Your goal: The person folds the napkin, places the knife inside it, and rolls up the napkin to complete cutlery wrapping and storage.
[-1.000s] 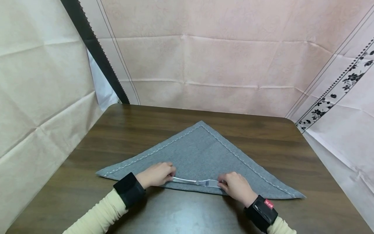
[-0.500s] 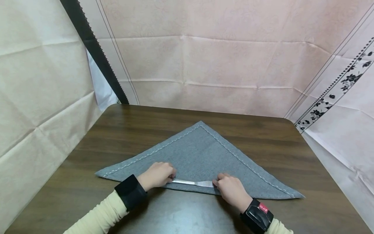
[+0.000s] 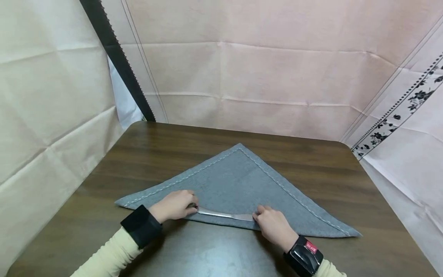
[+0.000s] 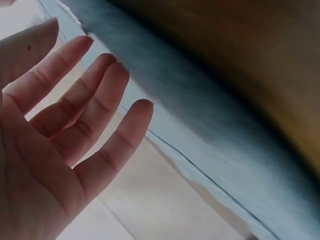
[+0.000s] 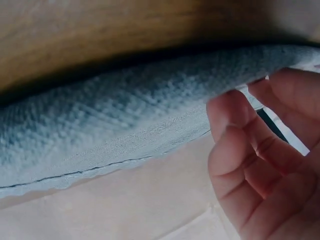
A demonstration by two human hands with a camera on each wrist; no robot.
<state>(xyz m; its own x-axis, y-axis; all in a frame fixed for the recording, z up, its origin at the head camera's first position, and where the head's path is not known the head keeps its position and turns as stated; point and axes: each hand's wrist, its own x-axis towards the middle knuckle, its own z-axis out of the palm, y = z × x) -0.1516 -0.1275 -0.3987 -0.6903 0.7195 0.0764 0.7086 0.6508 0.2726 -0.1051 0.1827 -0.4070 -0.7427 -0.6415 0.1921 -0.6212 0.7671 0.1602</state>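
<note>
A silver table knife (image 3: 221,214) lies lengthwise along the near edge of a grey-blue cloth (image 3: 238,181), which is folded into a triangle with white stitching near two edges. My left hand (image 3: 175,205) is at the knife's left end, its thumb and fingers apart. In the left wrist view those fingers (image 4: 107,97) are loosely bent and hold nothing. At the opposite end, my right hand (image 3: 275,224) pinches the knife between thumb and curled fingers, which cover that tip. The right wrist view shows the fingers (image 5: 230,155) close against the cloth's folded edge.
The cloth lies on a brown wooden table (image 3: 166,154) with rounded far corners. Pale creased sheets (image 3: 259,77) hang behind and at both sides. A black strip (image 3: 117,57) runs down at the left, and a black floral border (image 3: 398,111) at the right.
My right hand slid slightly left along the knife, then stayed. My left hand has drawn back to the left and its fingers have parted, leaving the knife's left end showing. The cloth lies still.
</note>
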